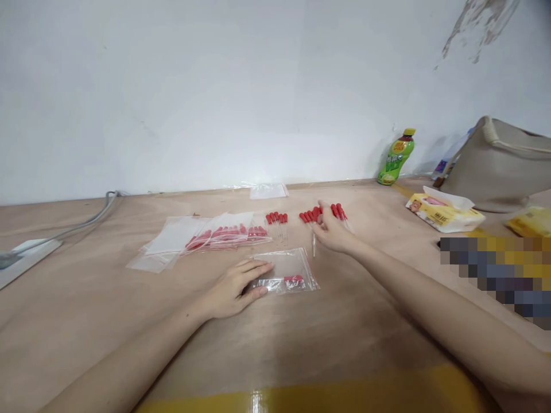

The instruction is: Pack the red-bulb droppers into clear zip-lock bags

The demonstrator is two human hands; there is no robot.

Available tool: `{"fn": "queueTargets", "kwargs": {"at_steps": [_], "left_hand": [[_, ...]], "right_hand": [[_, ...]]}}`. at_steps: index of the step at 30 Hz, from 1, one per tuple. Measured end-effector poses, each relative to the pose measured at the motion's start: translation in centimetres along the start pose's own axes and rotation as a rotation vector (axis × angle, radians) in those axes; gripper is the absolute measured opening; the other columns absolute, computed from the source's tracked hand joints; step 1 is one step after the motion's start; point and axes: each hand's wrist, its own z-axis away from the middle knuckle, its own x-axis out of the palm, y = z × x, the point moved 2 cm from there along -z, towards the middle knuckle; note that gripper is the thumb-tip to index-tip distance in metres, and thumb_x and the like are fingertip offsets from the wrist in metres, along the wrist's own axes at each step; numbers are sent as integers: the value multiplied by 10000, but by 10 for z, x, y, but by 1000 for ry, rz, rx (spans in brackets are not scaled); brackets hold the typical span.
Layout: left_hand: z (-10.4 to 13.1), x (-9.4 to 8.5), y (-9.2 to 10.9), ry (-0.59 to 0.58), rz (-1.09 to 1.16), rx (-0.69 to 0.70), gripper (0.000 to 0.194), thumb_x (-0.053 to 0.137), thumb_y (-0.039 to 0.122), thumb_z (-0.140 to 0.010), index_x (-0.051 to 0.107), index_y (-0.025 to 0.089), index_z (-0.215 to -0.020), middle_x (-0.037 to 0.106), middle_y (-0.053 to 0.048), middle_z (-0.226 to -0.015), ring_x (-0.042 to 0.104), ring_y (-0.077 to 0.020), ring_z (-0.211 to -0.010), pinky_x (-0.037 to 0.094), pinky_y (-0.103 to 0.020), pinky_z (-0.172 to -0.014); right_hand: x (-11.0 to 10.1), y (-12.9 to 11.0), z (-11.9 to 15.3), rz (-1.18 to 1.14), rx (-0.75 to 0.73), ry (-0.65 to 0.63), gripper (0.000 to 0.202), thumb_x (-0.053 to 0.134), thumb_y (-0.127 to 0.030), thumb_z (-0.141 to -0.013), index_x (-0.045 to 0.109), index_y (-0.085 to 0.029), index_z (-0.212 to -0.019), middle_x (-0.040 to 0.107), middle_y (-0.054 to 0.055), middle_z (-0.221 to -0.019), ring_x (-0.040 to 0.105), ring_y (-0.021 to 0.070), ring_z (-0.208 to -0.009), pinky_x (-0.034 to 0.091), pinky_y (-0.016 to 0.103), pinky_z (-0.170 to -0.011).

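Note:
My left hand (236,287) lies with its fingers apart on the left side of a clear zip bag (293,263). Inside that bag shows a dropper with a red bulb (293,279). Farther right, my right hand (333,232) closes its thumb and fingers on a glass dropper (314,245), whose clear tube points down below the fingers. It is among a row of red-bulbed droppers (307,217), partly hidden by the hand. A smaller group of droppers (276,218) lies left of it. Filled bags (228,232) overlap at the left, beside flat pale bags (167,238).
Against the wall are a clear bag (269,191) and a green drink bottle (396,158). A yellow tissue pack (445,212) and a grey bag (495,166) stand at the right. A grey cable (92,215) runs to a white power strip (30,258) at the left.

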Motion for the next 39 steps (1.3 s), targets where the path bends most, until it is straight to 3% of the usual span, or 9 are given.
{"fn": "queueTargets", "kwargs": {"at_steps": [5,9,16,19,22,25,28,34,39], "left_hand": [[0,1,-2,4,1,-8,457,447,324,-903,348,244,-1341,487,-69,-1278,440,-220,-1171,358,-424,-994],[1,2,-2,2,15,-19,461,448,334,-901,340,245,-1341,482,-69,-1288,436,-226,-1179,355,-433,-995],[0,2,0,17,25,-35,459,452,338,-898,342,241,-1333,475,-71,-1298,437,-228,-1186,337,-443,-1007],[0,2,-1,25,37,-31,464,459,340,-894,340,244,-1332,479,-73,-1293,447,-231,-1172,358,-445,-987],[0,2,-1,29,41,-36,465,466,333,-891,344,236,-1330,476,-73,-1293,440,-225,-1177,356,-435,-992],[0,2,-1,22,39,-38,458,461,331,-894,350,233,-1328,476,-75,-1292,434,-227,-1183,350,-434,-998],[0,2,-1,22,38,-32,454,458,332,-895,353,235,-1327,478,-76,-1290,435,-231,-1182,345,-440,-1002],[-1,2,-1,33,48,-27,455,466,327,-891,360,237,-1324,488,-76,-1278,449,-235,-1164,359,-446,-987],[-1,2,-2,33,44,-33,457,476,324,-885,358,237,-1318,484,-71,-1281,428,-233,-1188,334,-446,-1008]], "right_hand": [[13,22,21,-452,131,133,675,443,-274,-764,82,-199,-1329,464,-11,-761,510,105,-488,466,268,-456],[29,27,37,-668,190,156,576,529,-313,-719,211,-202,-1186,455,-43,-720,561,113,-536,527,292,-526],[27,26,51,-894,198,-33,355,576,-428,-737,410,-216,-968,566,11,-814,626,130,-715,519,352,-762],[19,28,52,-786,128,-248,365,659,-425,-674,520,-172,-899,608,34,-849,604,125,-745,497,319,-743],[12,27,51,-546,22,-393,339,689,-412,-644,620,-145,-841,593,4,-705,526,88,-622,444,241,-599],[8,20,51,-360,-88,-385,309,675,-415,-661,683,-161,-838,542,-17,-621,420,68,-528,359,211,-495],[16,13,52,-351,-165,-379,289,639,-430,-697,706,-178,-823,578,10,-691,443,81,-575,367,215,-518],[36,10,55,-408,-9,-268,286,653,-443,-662,676,-161,-701,598,21,-634,495,115,-573,394,235,-513],[27,4,52,-263,-288,-326,208,502,-287,-789,671,-173,-746,622,34,-759,539,127,-695,418,251,-637]]}}
